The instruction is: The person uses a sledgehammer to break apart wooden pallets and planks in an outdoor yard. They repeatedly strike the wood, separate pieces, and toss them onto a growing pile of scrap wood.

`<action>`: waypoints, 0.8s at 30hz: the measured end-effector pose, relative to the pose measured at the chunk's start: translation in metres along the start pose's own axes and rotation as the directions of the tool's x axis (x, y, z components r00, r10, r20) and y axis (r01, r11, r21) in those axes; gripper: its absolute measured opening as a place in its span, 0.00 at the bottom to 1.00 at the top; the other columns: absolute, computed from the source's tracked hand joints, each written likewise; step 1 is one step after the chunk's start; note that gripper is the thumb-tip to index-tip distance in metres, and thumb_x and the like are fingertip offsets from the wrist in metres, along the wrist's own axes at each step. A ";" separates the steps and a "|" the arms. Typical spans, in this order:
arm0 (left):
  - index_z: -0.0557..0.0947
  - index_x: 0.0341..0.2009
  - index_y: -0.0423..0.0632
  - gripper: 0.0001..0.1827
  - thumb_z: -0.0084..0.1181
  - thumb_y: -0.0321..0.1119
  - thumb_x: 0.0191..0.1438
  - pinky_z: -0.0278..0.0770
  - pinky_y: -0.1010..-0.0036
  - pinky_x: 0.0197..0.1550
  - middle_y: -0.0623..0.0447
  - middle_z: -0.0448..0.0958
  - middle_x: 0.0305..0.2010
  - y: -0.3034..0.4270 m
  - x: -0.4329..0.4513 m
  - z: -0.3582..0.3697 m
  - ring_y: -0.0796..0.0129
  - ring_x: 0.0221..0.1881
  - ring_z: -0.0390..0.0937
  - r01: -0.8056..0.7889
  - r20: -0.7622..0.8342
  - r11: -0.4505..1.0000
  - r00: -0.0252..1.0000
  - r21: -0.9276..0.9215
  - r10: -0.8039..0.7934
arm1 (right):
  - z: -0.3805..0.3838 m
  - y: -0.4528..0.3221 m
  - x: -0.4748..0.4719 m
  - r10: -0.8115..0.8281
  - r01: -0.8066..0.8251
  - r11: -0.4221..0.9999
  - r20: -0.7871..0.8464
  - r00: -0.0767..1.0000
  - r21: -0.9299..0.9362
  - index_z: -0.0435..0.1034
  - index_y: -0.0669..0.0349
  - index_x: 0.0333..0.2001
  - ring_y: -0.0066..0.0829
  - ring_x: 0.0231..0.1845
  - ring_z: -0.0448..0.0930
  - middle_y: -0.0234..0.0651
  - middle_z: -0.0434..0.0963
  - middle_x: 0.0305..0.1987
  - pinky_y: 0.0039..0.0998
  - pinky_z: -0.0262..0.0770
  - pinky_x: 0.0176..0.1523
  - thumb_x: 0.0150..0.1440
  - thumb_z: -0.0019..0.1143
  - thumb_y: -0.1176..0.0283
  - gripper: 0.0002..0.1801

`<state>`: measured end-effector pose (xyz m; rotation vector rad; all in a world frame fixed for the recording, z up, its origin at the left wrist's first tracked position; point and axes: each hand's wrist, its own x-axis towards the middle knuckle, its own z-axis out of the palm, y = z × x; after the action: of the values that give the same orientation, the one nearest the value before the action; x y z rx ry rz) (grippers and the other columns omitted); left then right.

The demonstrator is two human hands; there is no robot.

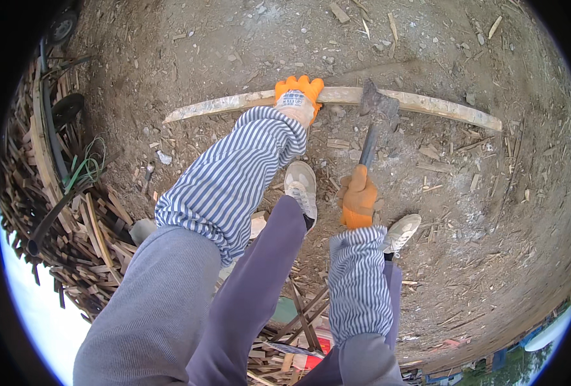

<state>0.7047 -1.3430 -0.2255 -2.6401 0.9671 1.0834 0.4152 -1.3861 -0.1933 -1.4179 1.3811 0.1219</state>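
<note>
A long wooden batten (430, 103) lies across the dirt in front of me, its curve probably from the wide lens. My left hand (297, 99), in an orange-coated work glove, is closed around it left of its middle. My right hand (358, 199), gloved in orange too, grips the dark handle of a hatchet (380, 103). The worn, dirty hatchet head overlaps the batten just right of my left hand. Whether the head touches the wood or hovers over it, I cannot tell. Striped sleeve covers wrap both forearms.
A large heap of scrap wood (97, 231) rises at the left, with a metal pipe (49, 224) and green twine (85, 166) by it. A short-handled tool (148, 177) lies nearby. Crossed bars (304, 313) stand behind my legs. Wood chips litter the dirt ground (459, 231).
</note>
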 end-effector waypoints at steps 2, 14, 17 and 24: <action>0.78 0.55 0.59 0.25 0.69 0.45 0.54 0.70 0.49 0.60 0.46 0.78 0.55 -0.020 0.002 0.008 0.46 0.59 0.75 0.010 -0.110 0.997 0.994 0.071 -0.002 | 0.020 -0.079 0.003 0.208 -0.239 0.945 0.149 0.967 0.225 0.72 0.64 0.44 0.32 0.19 0.71 0.39 0.75 0.27 0.32 0.64 0.20 0.70 0.44 0.48 0.26; 0.77 0.55 0.58 0.24 0.69 0.44 0.54 0.70 0.49 0.60 0.46 0.78 0.55 -0.012 -0.001 0.006 0.46 0.59 0.75 0.003 -0.074 0.999 0.997 0.047 0.000 | -0.003 -0.068 -0.005 0.357 -0.365 0.929 0.112 0.927 0.063 0.73 0.67 0.41 0.29 0.19 0.72 0.37 0.75 0.24 0.34 0.67 0.21 0.69 0.44 0.40 0.34; 0.77 0.55 0.57 0.24 0.69 0.43 0.55 0.72 0.48 0.58 0.46 0.78 0.55 -0.019 0.009 0.004 0.45 0.59 0.75 0.019 -0.041 0.993 0.999 0.115 -0.015 | -0.031 -0.109 -0.018 0.344 -0.381 0.862 0.167 0.924 0.335 0.72 0.63 0.35 0.28 0.16 0.70 0.34 0.72 0.20 0.29 0.63 0.20 0.69 0.45 0.42 0.31; 0.77 0.53 0.56 0.24 0.70 0.43 0.53 0.71 0.50 0.58 0.46 0.78 0.53 -0.031 -0.002 0.016 0.45 0.57 0.75 -0.016 -0.154 0.999 0.988 0.047 0.023 | -0.105 -0.112 0.001 -0.459 -0.128 0.517 0.400 0.793 0.846 0.72 0.61 0.35 0.32 0.19 0.71 0.38 0.74 0.26 0.34 0.64 0.21 0.68 0.48 0.48 0.25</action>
<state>0.7128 -1.3120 -0.2399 -2.7156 1.0345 0.8602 0.4398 -1.4932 -0.0860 -0.5522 0.5604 -0.2287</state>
